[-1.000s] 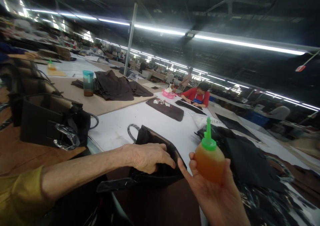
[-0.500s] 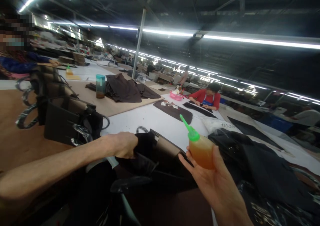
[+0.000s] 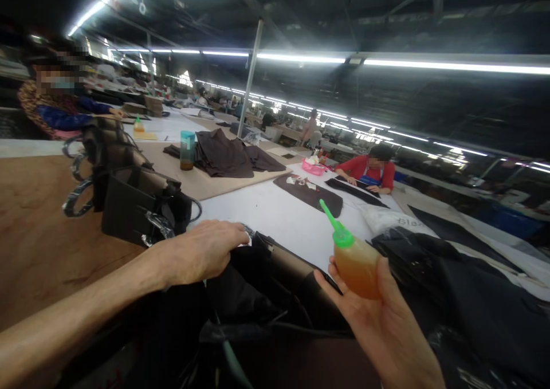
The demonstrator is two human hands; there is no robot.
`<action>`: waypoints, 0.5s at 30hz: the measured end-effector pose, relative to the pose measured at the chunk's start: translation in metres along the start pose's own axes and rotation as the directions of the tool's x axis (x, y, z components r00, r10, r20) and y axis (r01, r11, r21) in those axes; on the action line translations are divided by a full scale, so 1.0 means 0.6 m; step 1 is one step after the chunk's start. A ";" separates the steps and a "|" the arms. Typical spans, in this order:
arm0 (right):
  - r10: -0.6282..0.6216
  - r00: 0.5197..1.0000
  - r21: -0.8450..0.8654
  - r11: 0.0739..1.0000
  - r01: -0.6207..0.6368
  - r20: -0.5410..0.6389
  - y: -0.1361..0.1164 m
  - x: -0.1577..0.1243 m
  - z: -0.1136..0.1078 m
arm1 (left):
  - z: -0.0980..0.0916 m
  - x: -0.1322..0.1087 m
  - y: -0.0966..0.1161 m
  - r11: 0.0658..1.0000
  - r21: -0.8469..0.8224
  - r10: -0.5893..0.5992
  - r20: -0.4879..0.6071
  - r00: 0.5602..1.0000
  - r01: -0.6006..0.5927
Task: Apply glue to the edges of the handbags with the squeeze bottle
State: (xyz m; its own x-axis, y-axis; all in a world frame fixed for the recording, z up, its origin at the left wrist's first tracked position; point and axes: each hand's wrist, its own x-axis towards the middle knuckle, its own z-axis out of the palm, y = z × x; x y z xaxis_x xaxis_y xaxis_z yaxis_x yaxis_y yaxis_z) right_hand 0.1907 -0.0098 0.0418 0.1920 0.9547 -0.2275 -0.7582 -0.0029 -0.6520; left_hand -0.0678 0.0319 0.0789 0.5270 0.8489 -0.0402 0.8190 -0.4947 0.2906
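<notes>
A soft, see-through squeeze bottle with amber liquid and a green nozzle leans in my right hand; the thumb and fingers wrap its lower half, nozzle pointing up and left. Below and between my hands is a dark bag with its mouth facing up and a tan band along the inner rim. My left hand is closed at the bag's left upper edge, beside a plastic-wrapped handle. Its fingertips are partly hidden there.
Several dark bags with wrapped handles stand in a row on the brown board at left. A blue-lidded cup is by dark cloth pieces. Black material lies right. Co-workers sit at far left and across the table.
My left hand has risen from inside the bag to its upper edge. The view has swung slightly left, and the bottle stays in my right hand.
</notes>
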 end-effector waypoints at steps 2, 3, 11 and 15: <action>-0.009 1.000 0.003 1.000 0.009 0.017 0.001 0.001 0.003 | -0.003 -0.003 0.039 0.984 -0.118 0.124 -0.110 0.986 -0.137; -0.015 0.999 0.001 1.000 0.015 0.028 0.002 0.002 0.003 | 0.000 0.000 0.058 0.955 -0.191 0.205 -0.121 0.971 -0.225; -0.025 0.999 0.010 1.000 0.025 0.028 0.000 -0.001 0.007 | 0.052 0.067 0.082 0.884 -0.425 0.378 0.404 0.833 -0.195; 0.003 0.999 0.019 1.000 -0.004 0.051 0.005 0.001 0.003 | 0.072 0.062 0.034 0.903 -0.427 0.217 0.536 0.816 0.040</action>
State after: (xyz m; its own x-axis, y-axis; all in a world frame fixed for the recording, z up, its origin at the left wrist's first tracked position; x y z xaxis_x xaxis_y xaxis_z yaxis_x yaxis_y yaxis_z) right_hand 0.1876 -0.0084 0.0412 0.1578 0.9685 -0.1924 -0.7705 -0.0012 -0.6375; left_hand -0.0215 0.0455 0.0421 0.7296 0.4850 -0.4822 0.6640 -0.3336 0.6691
